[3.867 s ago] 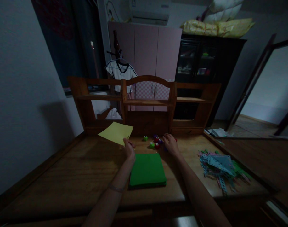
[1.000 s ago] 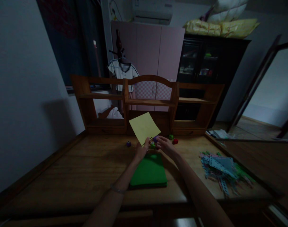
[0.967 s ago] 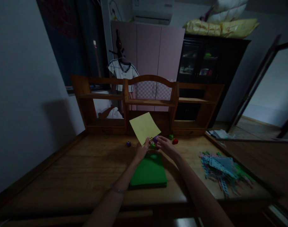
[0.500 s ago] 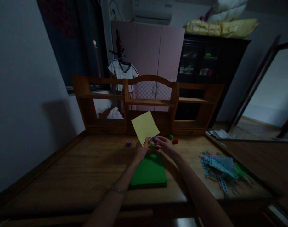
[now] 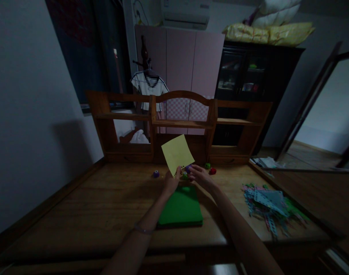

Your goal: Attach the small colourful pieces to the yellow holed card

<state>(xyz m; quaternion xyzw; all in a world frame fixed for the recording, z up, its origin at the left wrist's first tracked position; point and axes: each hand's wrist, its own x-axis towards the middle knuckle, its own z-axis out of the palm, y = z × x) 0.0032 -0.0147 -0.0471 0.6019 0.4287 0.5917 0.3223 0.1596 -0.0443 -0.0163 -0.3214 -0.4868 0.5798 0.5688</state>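
Observation:
My left hand (image 5: 172, 184) pinches a square sheet of yellow paper (image 5: 177, 153) by its lower corner, thumb on top. Small dark cut-out shapes run along the sheet's lower edge. At the right end of that edge, my right hand (image 5: 201, 176) is closed on a small purple craft punch (image 5: 188, 168), partly hidden by the fingers. Between the hands, a green punch (image 5: 185, 175) is on the far side of a green foam-like block or folder (image 5: 182, 208). The block lies flat on the desk below my hands.
Another purple punch (image 5: 156, 174) stands to the left. Green (image 5: 208, 165) and red (image 5: 213, 171) ones stand to the right. A pile of coloured stencil rulers (image 5: 270, 204) lies at the desk's right. The wooden shelf (image 5: 182, 124) rises along the back edge.
The yellow paper has shifted very slightly to the right and tilted a little. Both hands stay almost where they were, still holding the paper and the purple punch.

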